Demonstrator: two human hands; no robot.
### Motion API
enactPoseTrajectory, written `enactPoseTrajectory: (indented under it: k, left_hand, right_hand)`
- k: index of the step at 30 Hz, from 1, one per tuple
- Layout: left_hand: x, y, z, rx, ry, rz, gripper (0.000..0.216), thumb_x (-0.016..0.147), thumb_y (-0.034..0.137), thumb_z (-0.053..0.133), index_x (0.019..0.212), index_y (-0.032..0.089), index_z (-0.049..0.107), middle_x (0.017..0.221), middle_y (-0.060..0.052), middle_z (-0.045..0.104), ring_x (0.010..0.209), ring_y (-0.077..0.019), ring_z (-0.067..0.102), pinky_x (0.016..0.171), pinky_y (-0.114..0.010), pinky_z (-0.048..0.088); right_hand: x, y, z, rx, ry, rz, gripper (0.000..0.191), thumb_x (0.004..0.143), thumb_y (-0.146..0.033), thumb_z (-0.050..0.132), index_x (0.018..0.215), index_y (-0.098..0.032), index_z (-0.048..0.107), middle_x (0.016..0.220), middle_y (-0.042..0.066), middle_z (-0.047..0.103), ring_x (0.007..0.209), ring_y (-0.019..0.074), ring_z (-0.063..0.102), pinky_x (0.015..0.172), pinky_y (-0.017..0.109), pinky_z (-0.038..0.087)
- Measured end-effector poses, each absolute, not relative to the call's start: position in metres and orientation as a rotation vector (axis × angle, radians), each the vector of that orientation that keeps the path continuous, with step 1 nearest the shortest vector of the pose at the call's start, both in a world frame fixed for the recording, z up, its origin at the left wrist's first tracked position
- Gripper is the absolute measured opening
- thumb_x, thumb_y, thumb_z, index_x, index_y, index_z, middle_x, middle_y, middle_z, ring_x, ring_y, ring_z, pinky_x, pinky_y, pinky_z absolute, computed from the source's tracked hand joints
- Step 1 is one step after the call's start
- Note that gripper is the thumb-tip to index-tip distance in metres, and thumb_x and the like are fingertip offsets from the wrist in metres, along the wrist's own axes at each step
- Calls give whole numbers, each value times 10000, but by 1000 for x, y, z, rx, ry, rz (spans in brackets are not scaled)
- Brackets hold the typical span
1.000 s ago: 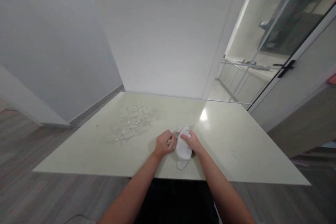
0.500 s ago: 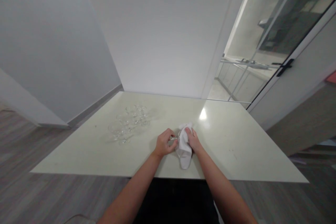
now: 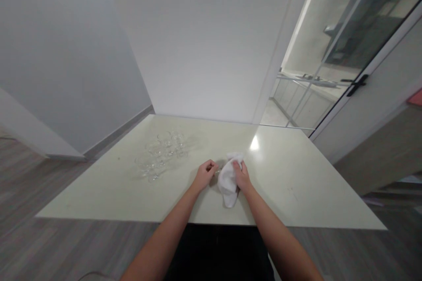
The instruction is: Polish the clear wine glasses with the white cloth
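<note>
My left hand [image 3: 205,174] is closed in a pinch on the end of a clear stemmed glass [image 3: 219,170], just above the table. The rest of the glass is covered by a white cloth [image 3: 227,180]. Around the cloth, my right hand [image 3: 241,176] is closed, its thumb on top and its other fingers mostly hidden behind. A loose end of the cloth hangs towards me. Several clear glasses [image 3: 165,151] are grouped to the left of my hands; their outlines are faint.
A pale, glossy table [image 3: 283,184] spans the view in front of me, its far edge against a white wall [image 3: 204,61]. At the right is a glazed door with a black handle [image 3: 358,84]. Grey wood-look floor [image 3: 59,246] lies beyond the near edge.
My left hand has shifted slightly left and its fingers have changed their hold on the glass. The cloth has turned, and its hanging end has moved a little left and up.
</note>
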State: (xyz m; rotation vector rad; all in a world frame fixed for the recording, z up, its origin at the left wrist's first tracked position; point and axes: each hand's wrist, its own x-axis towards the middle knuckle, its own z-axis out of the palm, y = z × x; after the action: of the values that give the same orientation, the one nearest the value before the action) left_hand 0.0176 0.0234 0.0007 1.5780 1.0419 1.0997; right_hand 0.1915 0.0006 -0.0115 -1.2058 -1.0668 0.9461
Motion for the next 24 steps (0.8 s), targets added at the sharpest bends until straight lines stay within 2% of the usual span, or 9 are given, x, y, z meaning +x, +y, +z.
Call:
enactPoseTrajectory:
  k: [3,5,7,9,13,15,17,21,24]
  left_hand:
    - [20,18,3,1637,996,1105,287,777,435,582,708,157,549,565,38,484,528,-95,449,511,-200,335]
    - [19,18,3,1598,1003,1133,298,786,442,551,707,155,555,545,38,467,497,-92,438,480,-196,322]
    - [17,21,3,1481,1018,1132,333,798,466,487,707,155,561,496,42,437,432,-91,405,420,-196,285]
    - [14,25,4,1331,1026,1108,361,793,485,437,723,157,569,451,48,412,363,-88,351,366,-197,230]
    - [11,31,6,1090,1016,1045,330,758,467,435,759,164,566,432,53,422,302,-67,273,329,-186,154]
    - [11,32,7,1021,1006,1015,296,745,440,456,750,163,562,438,49,441,297,-59,272,325,-181,146]
    - [12,32,8,968,992,1005,270,735,418,479,741,161,561,444,44,458,296,-54,280,323,-177,149]
    - [11,30,8,851,908,1048,223,715,377,510,745,161,558,459,51,456,303,-40,273,330,-164,169]
    - [12,28,9,812,838,1041,204,710,361,518,745,163,550,460,61,435,305,-32,248,340,-160,184]
  right_hand:
    - [195,1,-11,-1245,-965,1042,458,787,-581,545,1030,-195,582,886,50,646,789,193,598,719,313,493]
    - [196,-2,-9,-1237,-1078,1037,551,689,-525,688,1108,-192,556,969,61,649,855,208,603,770,329,494]
    - [195,-6,-7,-1226,-1249,945,734,563,-433,810,1187,-193,507,1062,70,630,939,223,589,844,347,478]
    - [192,-9,-5,-1194,-1380,849,784,521,-388,843,1196,-197,493,1078,66,619,960,223,579,879,356,464]
    - [187,-11,-7,-1096,-1406,838,568,643,-406,778,1121,-207,544,1007,48,632,903,200,586,856,338,465]
    - [186,-9,-11,-1074,-1287,920,440,722,-455,704,1061,-203,581,952,42,644,857,189,593,821,323,473]
    - [185,-7,-14,-1061,-1117,1056,399,763,-518,637,995,-195,612,878,37,655,791,181,601,766,312,485]
    - [183,-2,-13,-991,-730,1297,475,720,-598,629,971,-195,625,870,43,684,788,194,628,750,318,506]
    - [183,-2,-8,-905,-661,1453,455,642,-523,714,969,-222,613,851,20,689,761,195,635,723,320,514]
